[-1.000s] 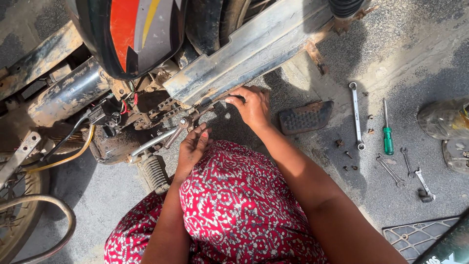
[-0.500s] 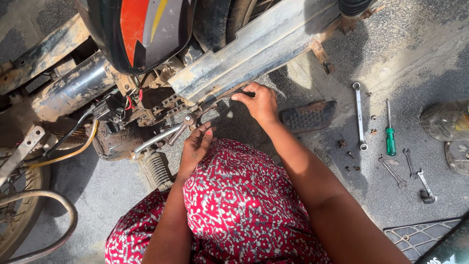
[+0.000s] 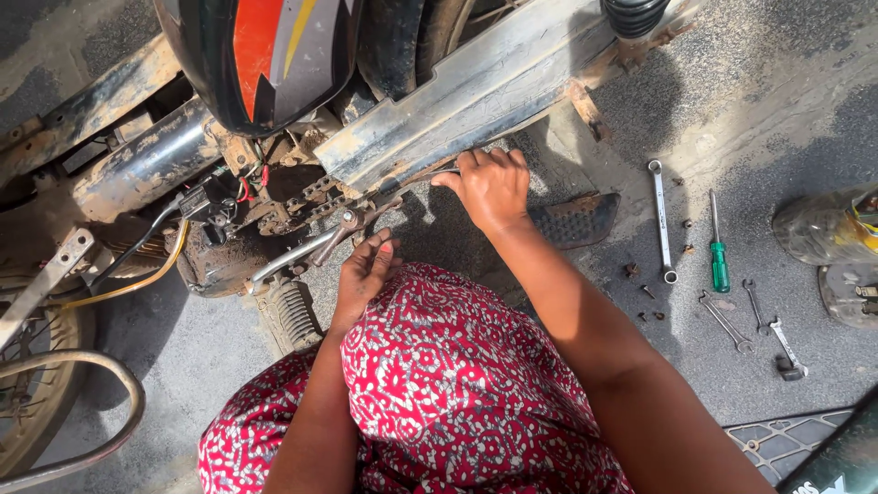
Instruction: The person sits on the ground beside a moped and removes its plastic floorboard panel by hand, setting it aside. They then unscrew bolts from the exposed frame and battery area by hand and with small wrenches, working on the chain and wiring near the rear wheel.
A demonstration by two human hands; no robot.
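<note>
I crouch beside a motorcycle lying on its side, with my red patterned garment (image 3: pixel 439 393) filling the bottom of the view. My right hand (image 3: pixel 489 183) is curled around a thin dark tool (image 3: pixel 416 178) that runs under the long dirty metal chain cover (image 3: pixel 476 91). My left hand (image 3: pixel 366 265) is lower, with its fingers bent loosely. Its fingertips touch or nearly touch a small metal lever (image 3: pixel 343 224) by the chain and sprocket area (image 3: pixel 302 201). Whether it grips the lever is unclear.
On the ground at the right lie a long ring spanner (image 3: pixel 660 220), a green-handled screwdriver (image 3: pixel 719 261), small wrenches (image 3: pixel 727 320) and loose bolts (image 3: pixel 640 293). A ribbed black rubber pad (image 3: pixel 576 220) lies beside my right forearm. A wheel (image 3: pixel 37 384) is at the left, a coil spring (image 3: pixel 288 316) below the engine.
My left hand's fingers have curled in closer to the lever. My right hand has stayed at the chain cover, shifting only slightly.
</note>
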